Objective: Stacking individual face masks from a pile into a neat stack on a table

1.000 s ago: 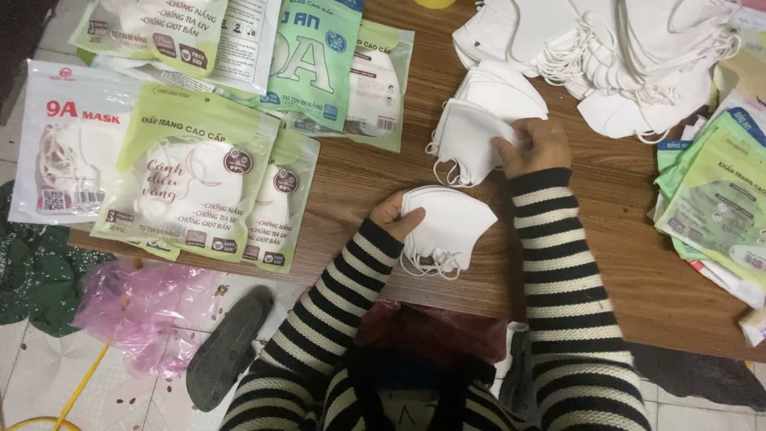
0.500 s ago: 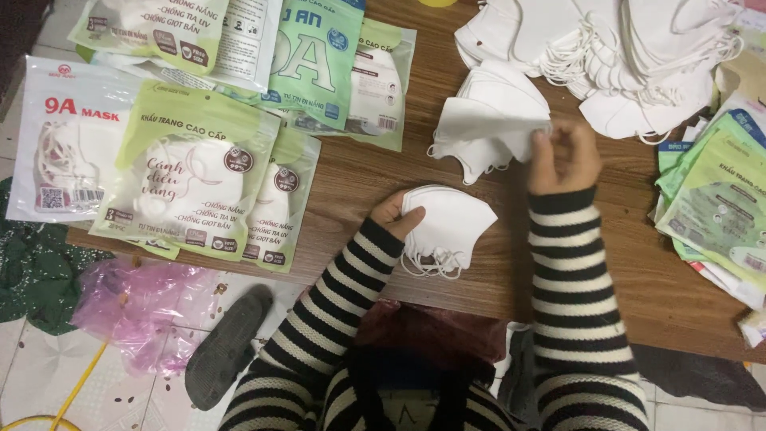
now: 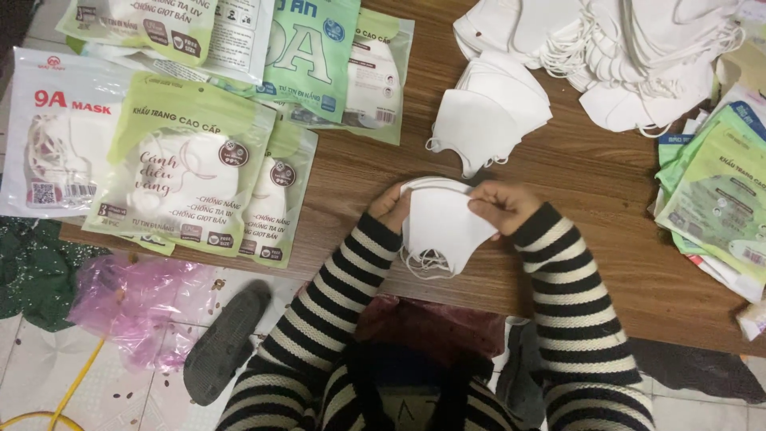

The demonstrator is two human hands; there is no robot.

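While both hands pinch it, a folded white mask (image 3: 441,226) sits low over the wooden table (image 3: 606,239), right in front of the striped sleeves.

Head view, only one angle here: left hand (image 3: 391,209) grips the mask's left top corner, right hand (image 3: 501,206) clamps the right top edge, both closed on it. Flat folded edge runs left to right along the top, so the long axis is roughly sideways; the rounded tip points down toward the person, ear loops dangling off the bottom left. Just beyond it lies a small stack of folded masks (image 3: 488,112), a big loose pile of masks (image 3: 630,48) at top right, packaged masks (image 3: 191,152) to the left, and green packets (image 3: 714,199) on the right.
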